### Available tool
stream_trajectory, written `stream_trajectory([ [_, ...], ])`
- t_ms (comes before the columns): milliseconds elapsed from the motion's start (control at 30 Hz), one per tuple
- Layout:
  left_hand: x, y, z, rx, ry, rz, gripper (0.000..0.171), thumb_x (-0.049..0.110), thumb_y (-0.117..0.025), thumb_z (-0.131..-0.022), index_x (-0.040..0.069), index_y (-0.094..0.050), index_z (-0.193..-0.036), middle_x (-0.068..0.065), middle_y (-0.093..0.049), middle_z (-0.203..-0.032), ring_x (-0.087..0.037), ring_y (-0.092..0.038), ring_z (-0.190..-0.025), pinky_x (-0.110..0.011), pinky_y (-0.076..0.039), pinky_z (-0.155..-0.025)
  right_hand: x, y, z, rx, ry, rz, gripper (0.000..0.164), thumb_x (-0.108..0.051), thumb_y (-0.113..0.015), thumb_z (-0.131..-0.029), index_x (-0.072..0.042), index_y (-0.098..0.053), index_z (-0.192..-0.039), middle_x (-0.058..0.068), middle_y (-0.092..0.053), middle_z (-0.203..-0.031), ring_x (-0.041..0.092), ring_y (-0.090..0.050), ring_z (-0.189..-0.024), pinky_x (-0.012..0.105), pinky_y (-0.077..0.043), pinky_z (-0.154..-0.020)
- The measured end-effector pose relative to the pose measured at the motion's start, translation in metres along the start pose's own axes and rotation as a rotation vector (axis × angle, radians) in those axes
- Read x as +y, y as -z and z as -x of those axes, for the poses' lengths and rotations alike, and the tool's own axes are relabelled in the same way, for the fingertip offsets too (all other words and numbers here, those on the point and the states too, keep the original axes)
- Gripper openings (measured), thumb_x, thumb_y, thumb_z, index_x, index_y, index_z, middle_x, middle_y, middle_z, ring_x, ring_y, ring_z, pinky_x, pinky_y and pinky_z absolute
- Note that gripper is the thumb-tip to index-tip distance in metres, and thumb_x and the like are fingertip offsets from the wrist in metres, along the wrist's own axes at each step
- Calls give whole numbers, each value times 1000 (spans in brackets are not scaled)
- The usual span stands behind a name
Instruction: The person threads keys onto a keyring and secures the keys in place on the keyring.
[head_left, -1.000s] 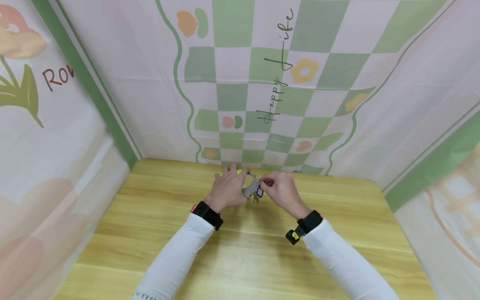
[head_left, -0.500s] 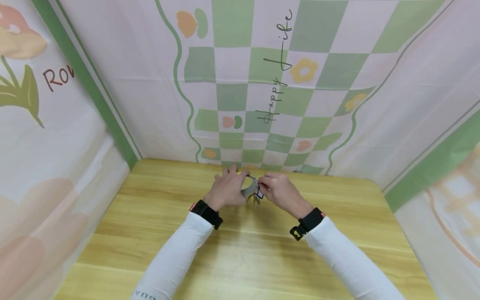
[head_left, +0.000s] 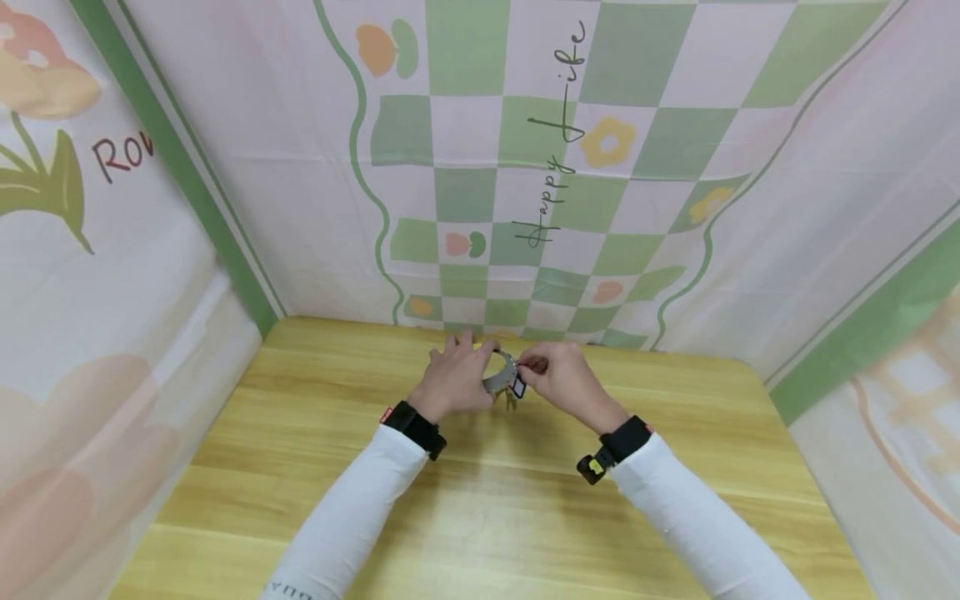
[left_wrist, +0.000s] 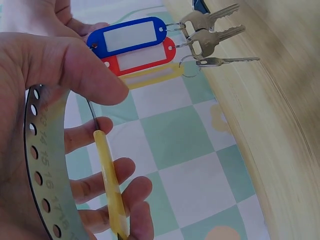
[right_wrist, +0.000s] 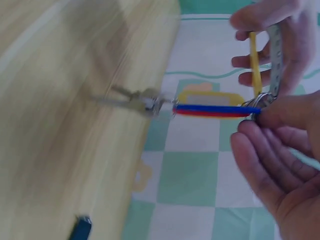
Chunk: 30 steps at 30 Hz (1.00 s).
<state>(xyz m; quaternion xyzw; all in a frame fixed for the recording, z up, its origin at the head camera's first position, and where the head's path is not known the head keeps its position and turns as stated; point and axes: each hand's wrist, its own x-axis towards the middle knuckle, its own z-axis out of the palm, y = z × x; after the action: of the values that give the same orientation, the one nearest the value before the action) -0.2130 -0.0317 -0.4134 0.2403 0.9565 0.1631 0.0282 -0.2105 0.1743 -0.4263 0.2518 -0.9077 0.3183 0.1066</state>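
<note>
My left hand (head_left: pixel 455 375) grips a grey numbered ring (left_wrist: pixel 44 165), a flat curved band with a row of holes. A slim yellow handle (left_wrist: pixel 106 175) with thin wire at its end lies along the curled fingers of that hand. Beside it, my right hand (head_left: pixel 568 387) pinches small metal rings (right_wrist: pixel 264 102) against the band's edge. From there hang key tags: a blue tag (left_wrist: pixel 127 37), a red tag (left_wrist: pixel 145 56) and a yellow tag (left_wrist: pixel 155 76). Keys (left_wrist: pixel 217 37) dangle from the tags' other ends. The pinched spot is partly hidden by fingertips.
Below the hands spreads a wooden table (head_left: pixel 487 508). Close behind them rises a green-and-white checked cloth wall (head_left: pixel 502 308). A small dark object (right_wrist: pixel 81 229) shows at the lower edge of the right wrist view.
The right hand's fingers have shifted slightly at the ring's edge, and the tags and keys have swung a little. My left hand has stayed nearly still around the ring.
</note>
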Motion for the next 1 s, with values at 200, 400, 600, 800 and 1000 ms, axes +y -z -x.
stream_trajectory([
  [200, 1, -3, 0, 41, 1, -53, 76, 26, -83, -75, 17, -54, -144, -21, -49, -135, -40, -52, -113, -62, -49, -85, -1, -2, 2, 6, -226, -212, 8, -5, -75, -88, 1, -77, -94, 8, -74, -83, 17, -69, -68, 31, -58, -60],
  [400, 1, -6, -2, 68, -4, -113, 82, 26, -83, -72, 17, -51, -147, -22, -50, -135, -40, -52, -115, -61, -50, -85, -2, -8, 4, 52, -313, -293, 6, -1, -73, -89, 3, -76, -92, 11, -74, -81, 20, -71, -65, 31, -58, -58],
  [600, 1, -6, -3, 67, -13, -136, 86, 29, -84, -71, 17, -48, -149, -21, -49, -138, -42, -51, -119, -66, -48, -89, -2, -9, 5, 76, -262, -238, 7, -1, -71, -90, 2, -77, -92, 11, -75, -81, 19, -71, -66, 28, -57, -57],
  [800, -2, -5, -4, 73, -38, -132, 86, 29, -85, -71, 19, -49, -148, -17, -48, -140, -42, -50, -122, -67, -45, -93, -3, -7, 3, 84, -135, -108, 5, 1, -74, -87, 0, -78, -89, 10, -75, -81, 17, -71, -69, 27, -57, -58],
  [1000, -3, -5, -4, 74, -65, -153, 84, 25, -84, -68, 20, -52, -145, -13, -50, -138, -39, -51, -120, -65, -47, -93, -4, -7, 2, 102, 48, 45, 7, 4, -75, -84, -1, -78, -86, 8, -74, -80, 14, -70, -66, 24, -56, -58],
])
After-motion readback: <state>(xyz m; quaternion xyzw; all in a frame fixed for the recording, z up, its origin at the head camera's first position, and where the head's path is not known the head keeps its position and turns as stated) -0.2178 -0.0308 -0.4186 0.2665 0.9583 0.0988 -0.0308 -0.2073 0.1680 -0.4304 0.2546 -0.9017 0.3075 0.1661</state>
